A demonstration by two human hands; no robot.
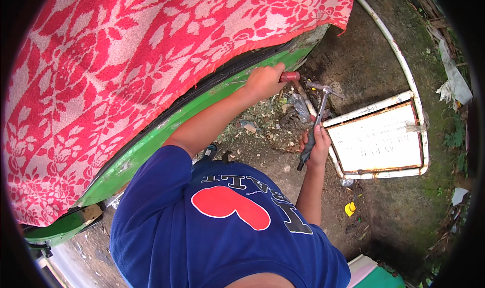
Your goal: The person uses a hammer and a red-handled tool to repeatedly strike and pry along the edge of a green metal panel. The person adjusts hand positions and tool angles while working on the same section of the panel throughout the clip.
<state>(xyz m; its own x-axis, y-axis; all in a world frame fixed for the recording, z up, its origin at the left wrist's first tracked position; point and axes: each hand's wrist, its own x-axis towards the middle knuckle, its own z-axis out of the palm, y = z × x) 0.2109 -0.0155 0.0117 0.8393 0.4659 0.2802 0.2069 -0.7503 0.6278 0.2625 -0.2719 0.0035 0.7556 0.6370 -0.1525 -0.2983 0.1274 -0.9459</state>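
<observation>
My left hand [264, 82] is wrapped round a screwdriver with a red handle [290, 76], whose thin shaft points left along the green painted metal panel [189, 114]. The butt of the handle sticks out on the right of the fist. Where the tip meets the panel I cannot make out. My right hand [318, 145] grips a hammer [322, 107] by its dark handle. The hammer is upright and slightly tilted, its metal head a little to the right of the screwdriver's butt and apart from it.
A red and pink floral cloth [121, 71] covers the area above the panel, over a black rubber strip [222, 72]. To the right lies a white sign board [376, 136] in a rusty white tube frame [396, 45]. Litter [252, 124] and a yellow scrap [349, 208] lie on the ground.
</observation>
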